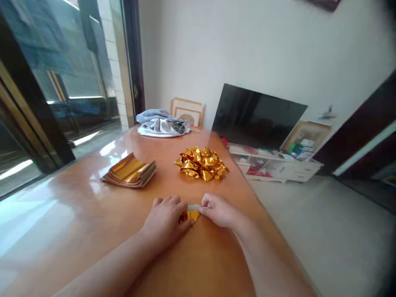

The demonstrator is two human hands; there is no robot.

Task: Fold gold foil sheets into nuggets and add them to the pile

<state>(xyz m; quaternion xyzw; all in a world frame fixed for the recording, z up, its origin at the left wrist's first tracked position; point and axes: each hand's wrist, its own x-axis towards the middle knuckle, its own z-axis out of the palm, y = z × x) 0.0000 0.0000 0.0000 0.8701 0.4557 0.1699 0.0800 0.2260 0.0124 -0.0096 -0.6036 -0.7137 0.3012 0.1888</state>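
Note:
My left hand (165, 220) and my right hand (218, 209) meet over a small piece of gold foil paper (193, 214) lying on the glossy orange-brown table (93, 218). Both hands pinch it, the left covering its left part, the right gripping its pale upper edge. Farther back sits a stack of flat gold foil sheets (130, 171) to the left. A heap of folded gold foil pieces (202, 163) lies to the right of that stack, just beyond my hands.
A bundle of grey and white cloth (162, 123) lies at the table's far end. Picture frames (187, 110) lean on the wall behind. A dark TV (256, 117) stands on a low white cabinet (275, 165) at right. Glass doors (62, 82) are at left.

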